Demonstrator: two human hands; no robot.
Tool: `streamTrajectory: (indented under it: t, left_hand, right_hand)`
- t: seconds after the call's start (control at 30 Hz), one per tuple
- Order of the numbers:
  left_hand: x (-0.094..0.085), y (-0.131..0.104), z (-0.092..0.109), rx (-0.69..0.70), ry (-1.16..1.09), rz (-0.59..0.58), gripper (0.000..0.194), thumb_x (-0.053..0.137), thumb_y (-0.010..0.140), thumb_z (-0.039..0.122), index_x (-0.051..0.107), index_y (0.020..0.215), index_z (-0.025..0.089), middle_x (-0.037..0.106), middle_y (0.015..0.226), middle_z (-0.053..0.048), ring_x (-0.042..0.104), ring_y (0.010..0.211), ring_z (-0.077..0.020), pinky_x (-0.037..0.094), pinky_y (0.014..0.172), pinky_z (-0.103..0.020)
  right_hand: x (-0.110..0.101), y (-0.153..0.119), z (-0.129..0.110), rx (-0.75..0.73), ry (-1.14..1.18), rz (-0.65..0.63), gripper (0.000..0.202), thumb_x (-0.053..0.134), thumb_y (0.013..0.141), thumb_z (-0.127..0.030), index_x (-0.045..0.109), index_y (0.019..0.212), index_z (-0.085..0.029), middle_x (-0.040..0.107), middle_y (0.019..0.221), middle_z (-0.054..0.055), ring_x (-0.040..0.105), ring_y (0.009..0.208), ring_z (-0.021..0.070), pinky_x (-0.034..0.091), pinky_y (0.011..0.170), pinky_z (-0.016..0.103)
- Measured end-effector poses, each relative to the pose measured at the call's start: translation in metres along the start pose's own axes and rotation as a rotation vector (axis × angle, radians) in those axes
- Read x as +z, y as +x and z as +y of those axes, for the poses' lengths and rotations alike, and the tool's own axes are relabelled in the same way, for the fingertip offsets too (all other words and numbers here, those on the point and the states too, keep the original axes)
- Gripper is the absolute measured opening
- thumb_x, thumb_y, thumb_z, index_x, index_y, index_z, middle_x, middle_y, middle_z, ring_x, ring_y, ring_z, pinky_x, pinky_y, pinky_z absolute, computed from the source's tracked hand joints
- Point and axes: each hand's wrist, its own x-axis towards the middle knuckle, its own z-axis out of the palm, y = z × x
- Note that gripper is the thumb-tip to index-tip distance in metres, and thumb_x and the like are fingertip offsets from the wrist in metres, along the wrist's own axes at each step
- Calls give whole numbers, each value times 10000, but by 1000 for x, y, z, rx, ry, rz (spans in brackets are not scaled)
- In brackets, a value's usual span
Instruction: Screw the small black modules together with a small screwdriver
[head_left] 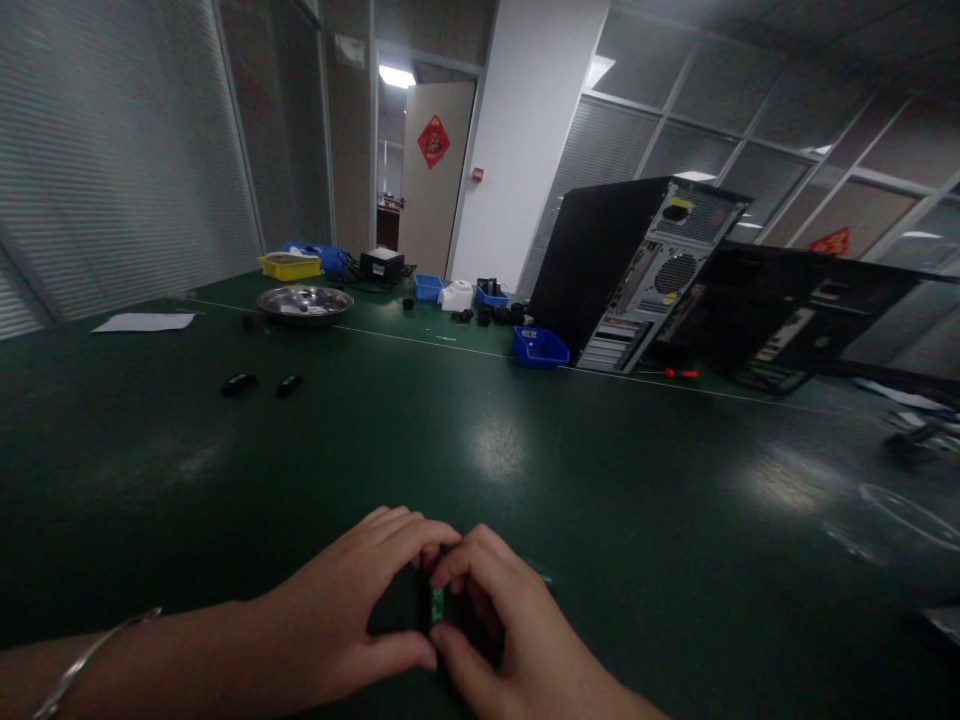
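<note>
A small green circuit board (pixel 437 604), with what looks like a dark casing around it, is between my two hands low in the middle of the head view. My right hand (pixel 517 620) pinches it between the thumb and bent fingers. My left hand (pixel 367 595) curves round its other side, fingertips meeting those of the right hand; its exact contact is partly hidden. Further off on the green table (pixel 390 440), to the left, lie two small black pieces with green tops, one (pixel 239 384) beside the other (pixel 289 385).
A shiny metal dish (pixel 305 304) and a white sheet (pixel 144 322) lie at the far left. Behind them is a yellow tray (pixel 290 267). A blue bin (pixel 540 347) stands by a black computer tower (pixel 600 260). A red-handled tool (pixel 680 374) lies to its right.
</note>
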Motion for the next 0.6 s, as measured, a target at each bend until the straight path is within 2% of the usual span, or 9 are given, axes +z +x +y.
streamTrajectory:
  t: [0.27, 0.43, 0.5, 0.6]
  left_hand:
    - [0, 0, -3, 16, -4, 13, 533, 786, 803, 274, 534, 1273, 269, 631, 1191, -55, 575, 1059, -281, 438, 978, -433]
    - [-2, -3, 2, -7, -2, 1, 521, 732, 809, 182, 526, 1280, 266, 617, 1224, -63, 575, 1108, -280, 472, 984, -416]
    - [-5, -4, 3, -14, 20, 41, 500, 684, 815, 140, 523, 1271, 266, 607, 1212, -64, 585, 1094, -264, 493, 963, -388]
    - [-15, -3, -5, 32, 107, 180, 472, 621, 842, 130, 512, 1278, 275, 588, 1207, -68, 579, 1098, -256, 489, 960, -374]
  right_hand:
    - [0, -1, 4, -41, 8, 20, 398, 617, 659, 15, 595, 993, -201, 547, 896, 19, 541, 745, 164, 421, 621, 257]
    - [-12, -1, -2, -202, -6, 103, 200, 565, 836, -66, 622, 970, -203, 589, 847, 34, 568, 722, 166, 448, 617, 265]
    - [-18, -1, -4, -234, -76, 148, 181, 517, 894, -77, 625, 969, -202, 606, 869, 54, 585, 775, 186, 470, 669, 294]
    - [-26, 0, -4, -154, -244, 144, 185, 529, 902, -98, 632, 1021, -195, 609, 985, 98, 582, 897, 243, 484, 785, 383]
